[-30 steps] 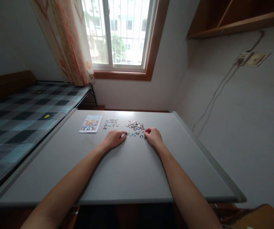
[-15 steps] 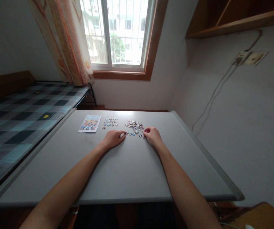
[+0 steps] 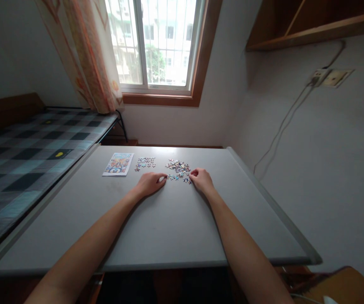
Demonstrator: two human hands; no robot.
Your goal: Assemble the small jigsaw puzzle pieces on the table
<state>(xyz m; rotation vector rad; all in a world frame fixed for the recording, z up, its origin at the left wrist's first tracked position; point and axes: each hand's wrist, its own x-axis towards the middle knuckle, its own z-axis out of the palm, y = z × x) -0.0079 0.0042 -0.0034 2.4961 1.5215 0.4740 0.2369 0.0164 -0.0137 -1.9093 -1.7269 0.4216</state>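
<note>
A heap of jigsaw puzzle pieces [image 3: 178, 165] lies on the grey-white table [image 3: 165, 228], with a few loose pieces [image 3: 173, 177] along its near side. My left hand [image 3: 151, 183] rests left of them, thumb and forefinger closed at the tips on a small puzzle piece. On the right side, my right hand [image 3: 202, 180] pinches at the heap's near edge; what sits between its fingertips is mostly hidden, but looks like a puzzle piece. Several pieces [image 3: 187, 180] lie just by that thumb.
Left of the heap, more pieces [image 3: 145, 162] are spread in loose rows. Beside them lies a colourful picture sheet [image 3: 118, 164]. A bed with a checked cover [image 3: 51, 139] stands along the left, and a wall with a socket [image 3: 332, 78] is on the right.
The view has shifted very slightly. Both hands stay at nearly the same spots by the pieces, with no clear movement of anything on the table.
</note>
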